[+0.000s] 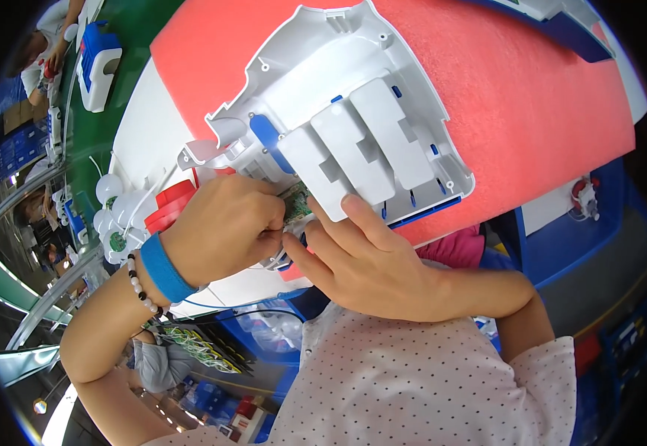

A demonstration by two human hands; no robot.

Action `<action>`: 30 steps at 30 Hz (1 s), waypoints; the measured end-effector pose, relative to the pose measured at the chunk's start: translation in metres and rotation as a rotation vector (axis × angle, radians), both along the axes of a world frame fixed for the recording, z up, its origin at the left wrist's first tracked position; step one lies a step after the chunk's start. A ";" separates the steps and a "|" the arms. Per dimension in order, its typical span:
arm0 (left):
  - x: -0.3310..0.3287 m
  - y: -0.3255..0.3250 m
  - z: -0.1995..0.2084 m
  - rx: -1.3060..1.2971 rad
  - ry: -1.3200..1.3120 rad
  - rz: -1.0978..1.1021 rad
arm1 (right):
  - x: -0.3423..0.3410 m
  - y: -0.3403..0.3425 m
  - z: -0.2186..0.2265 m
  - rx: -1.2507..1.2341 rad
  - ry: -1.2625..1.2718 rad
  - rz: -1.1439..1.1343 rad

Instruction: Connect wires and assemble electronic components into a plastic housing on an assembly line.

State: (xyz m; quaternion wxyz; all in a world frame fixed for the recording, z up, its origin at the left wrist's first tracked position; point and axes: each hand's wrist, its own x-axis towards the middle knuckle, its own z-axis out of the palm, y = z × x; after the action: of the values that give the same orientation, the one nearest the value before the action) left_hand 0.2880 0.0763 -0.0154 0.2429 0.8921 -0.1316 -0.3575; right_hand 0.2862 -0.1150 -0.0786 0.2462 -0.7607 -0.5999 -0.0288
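Note:
A large white plastic housing (301, 70) lies on a red foam mat, its inner side facing up. Three white rectangular blocks (372, 149) and a blue oval piece (270, 141) sit inside it. At the housing's near left end a green circuit board (297, 204) shows between my hands. My left hand (227, 219) is closed over the board's left side, thumb and fingers pressed together; what they pinch is hidden. My right hand (375, 271) has its fingers stretched apart, one fingertip on the nearest white block and others close to the board.
The red foam mat (517, 104) spreads under the housing. Left of my left hand are a red round part (171, 204) and several white round parts (111, 215) with wires. A blue tray (576, 230) stands at right. Another blue-and-white housing (100, 67) rests on a green surface.

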 end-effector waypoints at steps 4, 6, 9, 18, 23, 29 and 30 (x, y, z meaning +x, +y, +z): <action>-0.002 -0.002 -0.002 0.002 0.010 -0.011 | 0.000 -0.001 -0.001 0.012 -0.021 0.000; -0.005 -0.003 -0.004 -0.026 0.005 -0.001 | 0.000 -0.001 -0.003 0.022 -0.029 -0.003; -0.011 0.000 -0.004 -0.017 -0.053 -0.011 | 0.000 -0.001 -0.003 0.045 -0.045 -0.014; -0.014 0.000 -0.002 -0.006 -0.048 0.126 | 0.000 -0.003 -0.003 0.028 -0.034 0.011; -0.004 -0.003 -0.002 -0.036 0.049 0.061 | 0.000 -0.003 -0.003 0.039 -0.052 0.003; -0.005 -0.007 0.000 0.008 0.018 0.066 | -0.003 -0.001 -0.008 0.129 -0.022 -0.023; -0.005 -0.008 -0.001 0.012 0.019 0.073 | -0.004 -0.002 -0.009 0.134 -0.020 -0.016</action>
State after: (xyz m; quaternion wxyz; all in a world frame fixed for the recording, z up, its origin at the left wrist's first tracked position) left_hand 0.2831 0.0686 -0.0161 0.2515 0.8944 -0.0942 -0.3577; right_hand 0.2823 -0.1168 -0.0877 0.2903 -0.7470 -0.5929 -0.0785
